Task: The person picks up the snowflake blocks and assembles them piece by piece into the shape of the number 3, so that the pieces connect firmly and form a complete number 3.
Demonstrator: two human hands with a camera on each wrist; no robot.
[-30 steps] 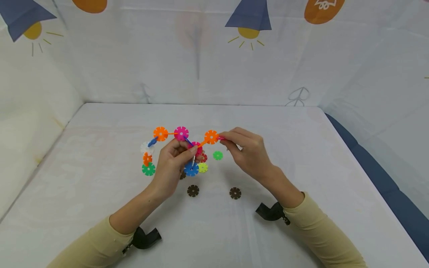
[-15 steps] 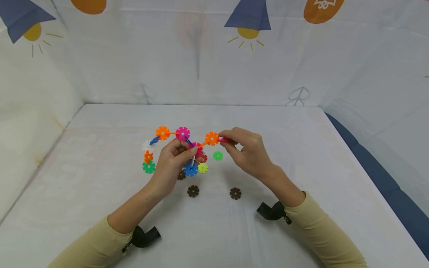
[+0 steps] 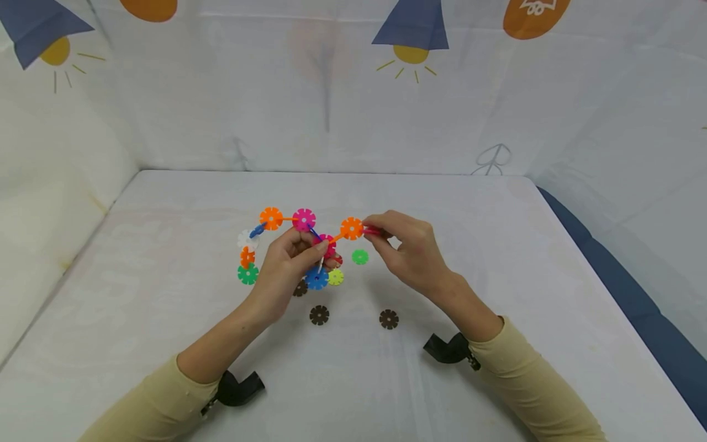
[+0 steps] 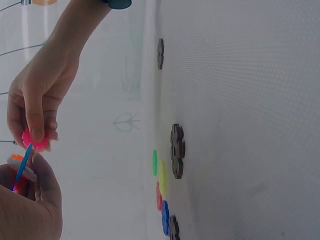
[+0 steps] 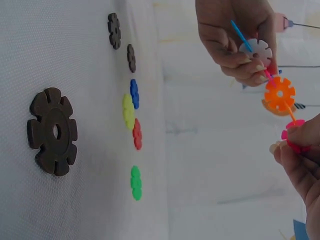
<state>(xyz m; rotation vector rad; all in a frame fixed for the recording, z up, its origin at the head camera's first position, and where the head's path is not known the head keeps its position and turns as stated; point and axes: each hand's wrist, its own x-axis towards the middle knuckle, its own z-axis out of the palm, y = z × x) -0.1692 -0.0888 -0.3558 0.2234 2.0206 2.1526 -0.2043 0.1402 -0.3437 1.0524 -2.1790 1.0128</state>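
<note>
Comparing with earlier, we find the disc chain (image 3: 304, 220) shifted slightly rightward; our left hand (image 3: 282, 263) pinches it, our right hand (image 3: 407, 247) pinches a pink disc (image 3: 372, 231).

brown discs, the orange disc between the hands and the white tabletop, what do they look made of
Brown discs: probably plastic, low sheen, given the evenly moulded notches. Orange disc: likely plastic, smooth, with uniform bright colour and crisp slots. White tabletop: matte, perhaps cloth or textured plastic; fine grain fits both.
</note>
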